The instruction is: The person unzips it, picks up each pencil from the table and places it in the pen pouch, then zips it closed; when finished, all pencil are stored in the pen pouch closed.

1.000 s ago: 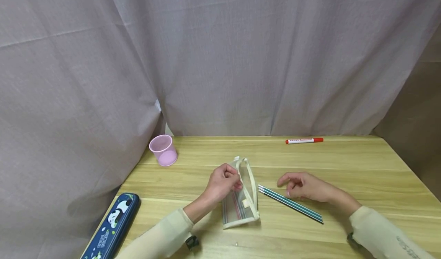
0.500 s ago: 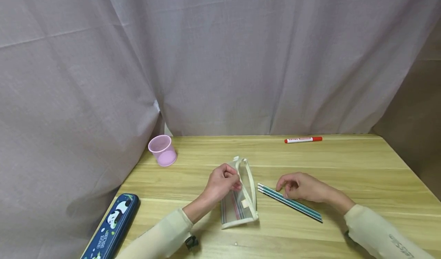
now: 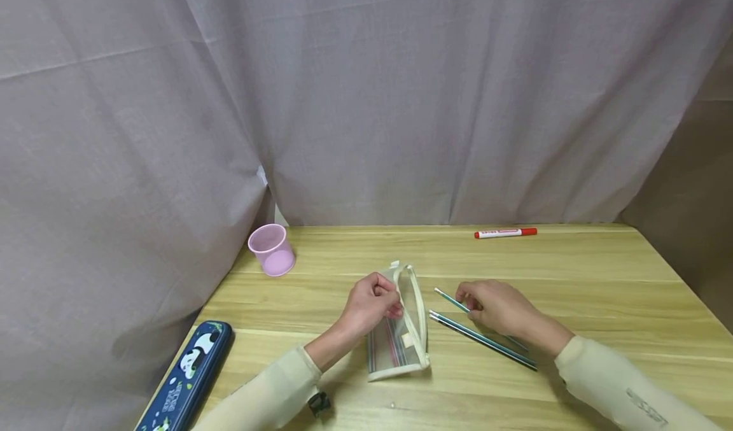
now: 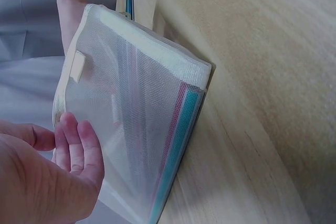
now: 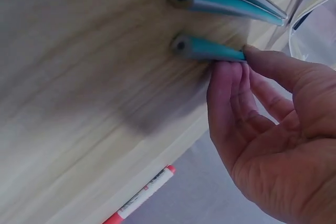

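A cream-edged mesh pencil pouch [image 3: 395, 348] with coloured stripes lies at the middle of the table, its zip opening gaping toward the right. My left hand [image 3: 373, 300] pinches the near-left edge of that opening; in the left wrist view the fingers [image 4: 84, 148] lie against the mesh. To the right, my right hand [image 3: 504, 307] holds one green pencil [image 3: 451, 299] between thumb and fingertips, apart from the others. Two more pencils [image 3: 483, 340] lie side by side on the wood, just nearer to me. The right wrist view shows the held pencil [image 5: 210, 49] end-on.
A red-and-white marker [image 3: 506, 233] lies at the back right of the table. At the back left stands a pink mesh cup [image 3: 272, 251]. A dark blue panda pencil case [image 3: 186, 377] lies along the left edge. Grey curtain [image 3: 366, 100] hangs behind the table.
My right hand has moved slightly left and away from me, and one pencil has separated from the group in its fingers. My left hand keeps its hold on the pouch.
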A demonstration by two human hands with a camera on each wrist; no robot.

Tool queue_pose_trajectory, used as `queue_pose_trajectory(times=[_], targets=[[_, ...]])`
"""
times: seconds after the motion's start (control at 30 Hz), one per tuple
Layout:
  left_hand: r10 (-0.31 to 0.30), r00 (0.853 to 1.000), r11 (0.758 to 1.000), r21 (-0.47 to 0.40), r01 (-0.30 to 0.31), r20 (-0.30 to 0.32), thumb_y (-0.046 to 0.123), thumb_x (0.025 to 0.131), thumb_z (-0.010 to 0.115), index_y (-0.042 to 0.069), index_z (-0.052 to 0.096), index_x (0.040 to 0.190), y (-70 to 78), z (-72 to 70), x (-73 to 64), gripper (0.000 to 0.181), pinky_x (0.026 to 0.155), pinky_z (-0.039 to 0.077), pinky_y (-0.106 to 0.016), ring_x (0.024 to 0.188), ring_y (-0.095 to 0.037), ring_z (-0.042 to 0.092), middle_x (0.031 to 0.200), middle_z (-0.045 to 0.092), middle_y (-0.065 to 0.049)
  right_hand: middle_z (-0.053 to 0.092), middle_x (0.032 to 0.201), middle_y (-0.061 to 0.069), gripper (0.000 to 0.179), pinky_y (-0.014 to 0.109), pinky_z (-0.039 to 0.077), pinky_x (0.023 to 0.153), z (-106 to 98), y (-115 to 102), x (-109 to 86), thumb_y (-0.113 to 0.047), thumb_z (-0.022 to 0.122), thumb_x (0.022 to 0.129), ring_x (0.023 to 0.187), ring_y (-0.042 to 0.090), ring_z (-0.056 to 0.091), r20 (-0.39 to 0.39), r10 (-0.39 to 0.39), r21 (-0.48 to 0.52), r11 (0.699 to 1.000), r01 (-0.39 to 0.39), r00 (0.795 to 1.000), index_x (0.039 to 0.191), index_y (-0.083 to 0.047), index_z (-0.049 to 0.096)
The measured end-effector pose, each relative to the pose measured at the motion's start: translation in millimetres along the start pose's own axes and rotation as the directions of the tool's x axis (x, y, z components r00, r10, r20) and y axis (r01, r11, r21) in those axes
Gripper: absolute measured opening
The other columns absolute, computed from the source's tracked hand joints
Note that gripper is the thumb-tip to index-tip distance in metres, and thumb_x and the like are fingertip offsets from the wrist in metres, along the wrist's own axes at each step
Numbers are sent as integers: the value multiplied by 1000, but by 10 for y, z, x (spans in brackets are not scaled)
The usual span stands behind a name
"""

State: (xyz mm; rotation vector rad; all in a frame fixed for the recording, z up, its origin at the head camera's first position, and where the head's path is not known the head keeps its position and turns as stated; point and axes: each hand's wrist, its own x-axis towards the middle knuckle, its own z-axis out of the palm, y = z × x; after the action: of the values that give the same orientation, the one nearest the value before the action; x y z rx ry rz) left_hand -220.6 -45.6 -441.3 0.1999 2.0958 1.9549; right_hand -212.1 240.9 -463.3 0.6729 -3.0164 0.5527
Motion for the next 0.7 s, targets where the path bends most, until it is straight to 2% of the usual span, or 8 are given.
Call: queue_pose_trajectory(times=[0.13,0.23,0.33,0.47,0.5,0.57,0.63,0.7], targets=[[-3,1000,1000,-5,2,-6,-5,87,64,-2,60,102,1,10,4,16,72,70,-35,65,-13,70,78,66,-5,64,77,-13,27,24,46,59,-24,-7,53,-3,78,79,70,3,54,0,-1,-30,1000,1,1000,100,-18,72],[1,1000,1000,-6,-1,-7,-5,87,64,-2,60,102,2,18,8,17,72,70,-36,65,-13,70,77,66,-5,60,75,-12,29,23,41,55,-91,-53,101,-4,76,75,66,5,50,-43,4,-28,1000,-5,999,100,-17,70],[4,1000,1000,-10,-4,0,-5,86,63,-3,60,103,-4,29,18,17,73,71,-36,65,-14,71,77,66,-5,62,78,-11,31,22,41,56,-204,-142,149,-5,77,74,65,4,50,-125,3,37,999,2,992,102,-16,68],[3,1000,1000,-11,-3,7,-5,86,63,-2,60,102,-8,35,24,17,73,71,-36,65,-14,71,76,66,-4,64,84,-6,32,19,49,60,-349,-303,200,-2,74,74,69,3,56,-227,11,219,975,40,974,103,-15,67],[2,1000,1000,-11,-2,7,-5,86,63,-2,60,102,-7,35,25,16,73,70,-35,65,-14,71,76,65,-4,64,86,-4,33,19,51,60,-372,-344,208,0,73,75,70,4,59,-247,17,277,959,54,969,104,-14,66],[1,1000,1000,-8,-1,6,-5,86,62,-2,60,102,-7,35,23,16,72,70,-35,65,-14,71,76,65,-4,65,91,3,32,25,60,57,-402,-427,221,4,70,77,74,6,64,-273,36,427,900,87,961,105,-10,64],[-1,1000,1000,-5,1,4,-4,86,62,-1,60,102,-6,37,19,16,72,70,-35,65,-14,71,76,66,-4,64,96,10,31,34,65,55,-404,-501,228,8,68,81,76,8,69,-286,55,573,810,124,957,108,-6,61],[-4,1000,1000,-5,4,6,-3,87,62,-1,60,102,-2,42,16,15,72,70,-35,65,-14,71,76,66,-4,64,100,15,30,43,67,54,-383,-567,231,12,66,86,78,12,72,-287,75,703,694,156,955,111,-1,56]])
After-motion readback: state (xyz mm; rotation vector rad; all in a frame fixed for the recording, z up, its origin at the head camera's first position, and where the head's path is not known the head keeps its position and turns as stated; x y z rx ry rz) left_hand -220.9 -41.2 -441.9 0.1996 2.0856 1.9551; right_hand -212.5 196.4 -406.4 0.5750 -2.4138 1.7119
